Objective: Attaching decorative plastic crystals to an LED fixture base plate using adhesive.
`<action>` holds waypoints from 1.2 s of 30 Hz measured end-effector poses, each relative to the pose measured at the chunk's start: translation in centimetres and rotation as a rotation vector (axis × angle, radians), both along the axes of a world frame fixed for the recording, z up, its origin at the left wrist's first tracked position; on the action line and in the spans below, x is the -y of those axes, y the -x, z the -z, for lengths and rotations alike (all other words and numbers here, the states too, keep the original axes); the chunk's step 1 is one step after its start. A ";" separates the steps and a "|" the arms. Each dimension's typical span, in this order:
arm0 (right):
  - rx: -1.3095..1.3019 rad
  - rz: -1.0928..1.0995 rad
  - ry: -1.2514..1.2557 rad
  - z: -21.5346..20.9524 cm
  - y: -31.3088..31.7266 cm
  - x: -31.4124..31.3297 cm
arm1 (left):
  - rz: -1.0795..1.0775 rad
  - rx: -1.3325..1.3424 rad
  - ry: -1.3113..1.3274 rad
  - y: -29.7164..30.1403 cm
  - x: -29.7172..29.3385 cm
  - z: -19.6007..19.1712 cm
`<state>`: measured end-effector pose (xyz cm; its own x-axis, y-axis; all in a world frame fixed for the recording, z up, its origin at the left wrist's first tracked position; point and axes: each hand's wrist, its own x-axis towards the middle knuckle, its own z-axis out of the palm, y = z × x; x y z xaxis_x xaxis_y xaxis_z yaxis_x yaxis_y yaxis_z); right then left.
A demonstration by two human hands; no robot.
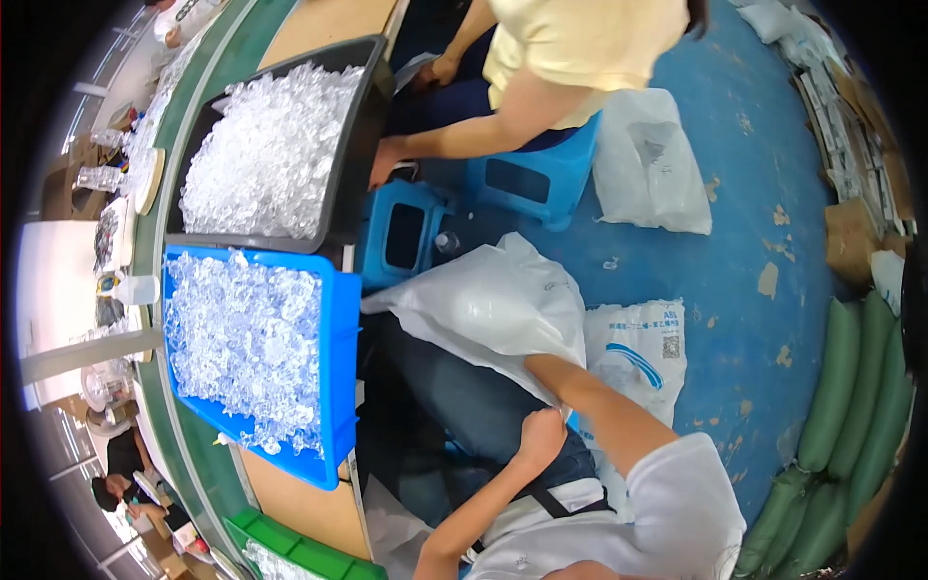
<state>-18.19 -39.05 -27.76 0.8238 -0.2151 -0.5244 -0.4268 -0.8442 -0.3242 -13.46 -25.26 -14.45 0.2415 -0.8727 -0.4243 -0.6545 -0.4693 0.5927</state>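
Two trays sit side by side on the tabletop (pixel 290 488): a blue tray (pixel 338 367) nearest us and a black tray (pixel 353 145) beyond it, both heaped with small clear plastic pieces (pixel 242 338). On our lap we hold a white plastic bag (pixel 483 309), just beside the blue tray's right rim. Our left hand (pixel 539 435) is a closed fist pinching the bag's lower edge. Our right hand (pixel 543 372) is tucked behind the bag's fabric, so we cannot tell how far its grip is open or what it has hold of; only the forearm shows. What the bag contains is hidden by its cloudy film.

Past us, another person in a yellow top sits on a blue stool (pixel 532 179), one hand (pixel 387 159) touching the black tray's edge; the body is cut off by the frame. A printed white sack (pixel 638 353) and another white bag (pixel 648 164) lie on the blue floor (pixel 754 213), with green sacks (pixel 851 406) at the right rim. The far tabletop items at the left are too small and bent to make out.
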 end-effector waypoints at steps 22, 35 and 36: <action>0.001 0.455 -0.026 15.7 -8.1 10.5 | -1.161 -0.858 0.075 -11.1 -0.9 1.1; 0.073 0.327 -0.062 11.4 -12.1 7.6 | -1.264 -0.870 -0.114 -12.0 1.3 12.2; 0.068 0.328 -0.107 10.0 -13.9 6.8 | -1.107 -0.518 -0.021 -11.0 -0.4 13.5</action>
